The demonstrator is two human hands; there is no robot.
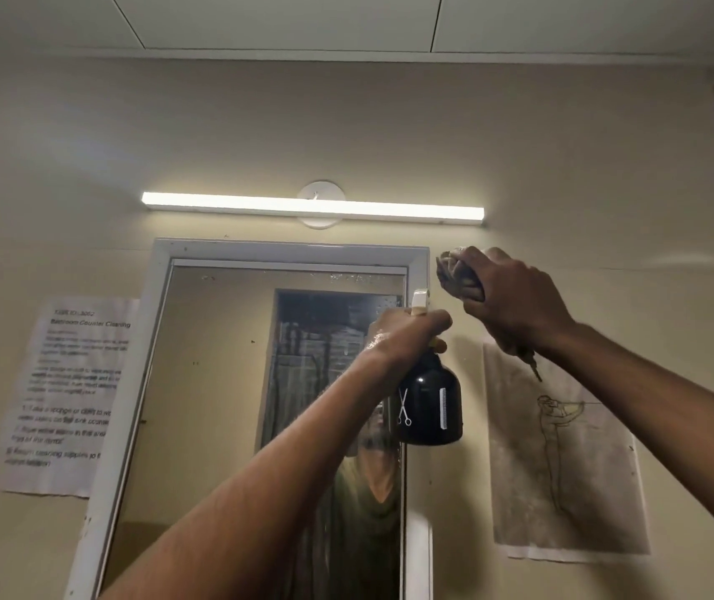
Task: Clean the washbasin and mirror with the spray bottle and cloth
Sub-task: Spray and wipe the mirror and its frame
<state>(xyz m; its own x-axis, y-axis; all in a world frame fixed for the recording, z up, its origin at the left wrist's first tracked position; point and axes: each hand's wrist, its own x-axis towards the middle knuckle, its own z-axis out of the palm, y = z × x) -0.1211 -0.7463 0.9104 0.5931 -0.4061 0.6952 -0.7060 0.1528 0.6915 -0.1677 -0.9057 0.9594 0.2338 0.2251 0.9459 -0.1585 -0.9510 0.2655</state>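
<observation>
A tall mirror (212, 383) in a white frame hangs on the beige wall, with droplets near its top edge. My left hand (407, 335) grips the neck of a black spray bottle (431, 404) with a white nozzle, held up in front of the mirror's right side. The nozzle points toward the glass. My right hand (515, 300) is raised beside the frame's upper right corner, closed around a bunched brownish cloth (455, 275). The washbasin is out of view.
A lit tube lamp (312, 206) runs above the mirror. A printed instruction sheet (65, 396) is taped left of the frame, and a paper with a line drawing (563, 461) hangs on the right. The mirror reflects a person in a green top.
</observation>
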